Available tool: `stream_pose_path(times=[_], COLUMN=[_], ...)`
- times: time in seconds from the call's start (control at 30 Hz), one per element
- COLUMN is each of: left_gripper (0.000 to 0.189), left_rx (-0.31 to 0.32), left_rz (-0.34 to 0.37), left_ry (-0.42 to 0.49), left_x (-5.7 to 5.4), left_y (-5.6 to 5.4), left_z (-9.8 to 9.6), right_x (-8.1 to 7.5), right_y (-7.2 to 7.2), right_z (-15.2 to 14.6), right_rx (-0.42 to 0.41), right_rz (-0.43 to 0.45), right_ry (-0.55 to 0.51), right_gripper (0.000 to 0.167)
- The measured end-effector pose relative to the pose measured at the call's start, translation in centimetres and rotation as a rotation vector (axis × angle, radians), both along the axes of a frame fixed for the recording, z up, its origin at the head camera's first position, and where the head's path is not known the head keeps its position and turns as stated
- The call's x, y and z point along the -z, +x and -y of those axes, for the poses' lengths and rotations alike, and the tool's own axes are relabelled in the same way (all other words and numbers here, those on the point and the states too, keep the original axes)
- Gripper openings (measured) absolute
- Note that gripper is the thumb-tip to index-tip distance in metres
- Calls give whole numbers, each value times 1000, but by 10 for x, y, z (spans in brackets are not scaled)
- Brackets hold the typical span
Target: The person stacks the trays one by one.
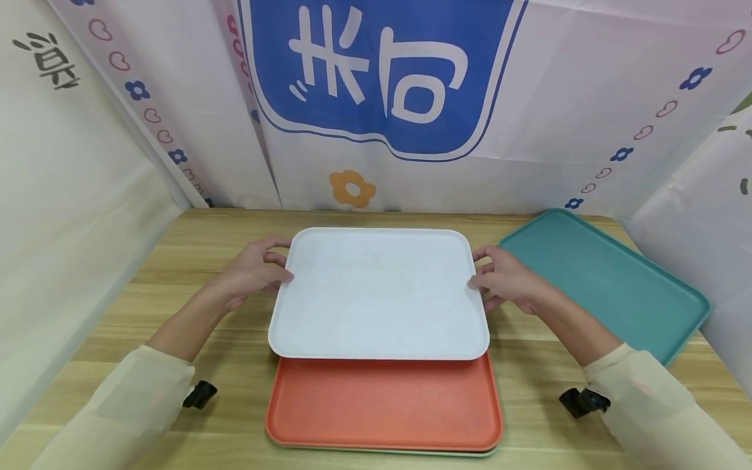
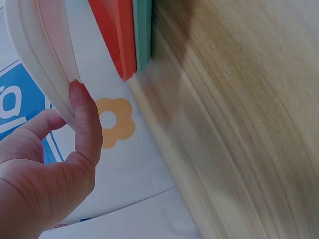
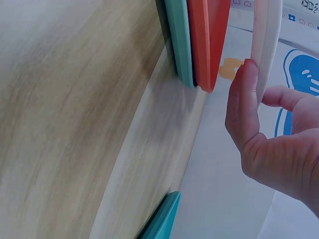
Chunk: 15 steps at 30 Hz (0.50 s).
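Note:
A white rectangular tray [image 1: 378, 294] is held level in the air by both hands. My left hand [image 1: 254, 269] pinches its left edge between thumb and fingers, and my right hand [image 1: 506, 277] pinches the right edge the same way. Both wrist views show the white tray [image 2: 42, 55] apart from the stack beneath. Under it lies a red-orange tray [image 1: 384, 405], its far part hidden by the white one. A green tray [image 3: 179, 45] sits directly below the red-orange tray, showing only as a thin rim in the head view.
A teal tray [image 1: 611, 281] lies at an angle on the wooden table [image 1: 135, 313] at the right, partly behind my right forearm. A printed white cloth [image 1: 529, 183] hangs along the table's back edge, and white cloth walls [image 1: 64, 196] stand at both sides.

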<state>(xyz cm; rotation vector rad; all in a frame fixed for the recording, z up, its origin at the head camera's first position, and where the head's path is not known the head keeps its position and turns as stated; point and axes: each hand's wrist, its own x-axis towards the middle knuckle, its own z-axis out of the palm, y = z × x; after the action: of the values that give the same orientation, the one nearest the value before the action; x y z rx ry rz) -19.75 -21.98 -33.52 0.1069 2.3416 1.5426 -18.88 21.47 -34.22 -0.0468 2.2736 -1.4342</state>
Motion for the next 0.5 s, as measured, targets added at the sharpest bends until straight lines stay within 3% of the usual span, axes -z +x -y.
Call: stream_pose_path(times=[0.5], left_gripper=[71], left_rx=[28], left_rz=[28], left_ry=[-26], left_x=[3], left_y=[2], left_z=[-3], right_x=[2], right_y=[4], right_z=[-4], right_rx=[-3], right_rz=[8], right_ry=[-14], right_gripper=[58])
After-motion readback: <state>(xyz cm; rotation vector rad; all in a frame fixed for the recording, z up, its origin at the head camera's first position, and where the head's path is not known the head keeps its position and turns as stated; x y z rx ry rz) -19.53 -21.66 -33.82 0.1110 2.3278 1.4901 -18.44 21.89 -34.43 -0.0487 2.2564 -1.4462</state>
